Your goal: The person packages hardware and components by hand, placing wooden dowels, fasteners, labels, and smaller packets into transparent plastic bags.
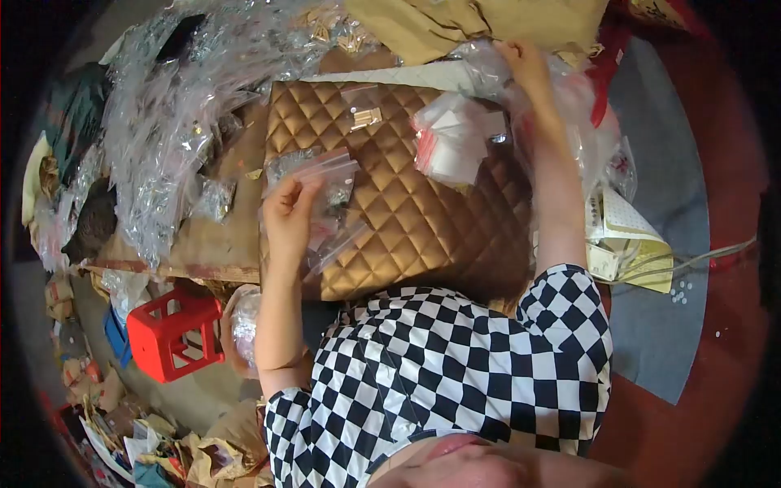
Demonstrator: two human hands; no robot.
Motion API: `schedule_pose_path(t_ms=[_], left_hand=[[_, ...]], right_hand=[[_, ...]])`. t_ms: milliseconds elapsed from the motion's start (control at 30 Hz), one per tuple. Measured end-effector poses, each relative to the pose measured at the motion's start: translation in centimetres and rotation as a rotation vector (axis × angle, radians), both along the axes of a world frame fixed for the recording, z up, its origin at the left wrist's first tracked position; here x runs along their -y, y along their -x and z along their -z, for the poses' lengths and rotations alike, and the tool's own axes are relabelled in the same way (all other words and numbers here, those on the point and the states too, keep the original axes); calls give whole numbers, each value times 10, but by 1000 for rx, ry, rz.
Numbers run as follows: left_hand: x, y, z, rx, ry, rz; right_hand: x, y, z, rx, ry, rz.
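Observation:
My left hand (289, 199) pinches a small clear zip-lock bag (329, 165) near its top edge, above the left side of a brown quilted pad (390, 236). More small clear bags lie under and beside that hand, and their contents are hard to make out. Stretched far forward, my right hand (525, 65) is at a clear plastic bag (486, 67) by the pad's far right corner; its fingers are bent, and whatever they hold is too small to tell. A fanned stack of zip-lock bags (451, 142) with red edges rests on the pad.
A bag with small wooden sticks (366, 119) lies on the pad. Filled clear bags (179, 122) are heaped at left. Brown paper (480, 28) sits at the back. A red stool (175, 333) stands below left; a cable (700, 259) runs at right.

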State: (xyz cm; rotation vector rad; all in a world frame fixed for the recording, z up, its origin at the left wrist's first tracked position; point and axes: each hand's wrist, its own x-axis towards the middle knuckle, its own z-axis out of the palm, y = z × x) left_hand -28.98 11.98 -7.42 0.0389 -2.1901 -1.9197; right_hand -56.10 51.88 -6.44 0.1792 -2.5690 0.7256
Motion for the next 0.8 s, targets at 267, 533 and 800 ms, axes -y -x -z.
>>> schedule_pose_path(t_ms=[267,533,800], left_hand=[[10,-15,1,-50,-108,-79],[2,-24,6,-27,-72,-20],[6,-16,13,14,-56,-57]], right_hand=[[51,-150,-91,497,11,-998],[63,-160,31,237,-353,-700],[87,-165,-2,48,-92,-603]])
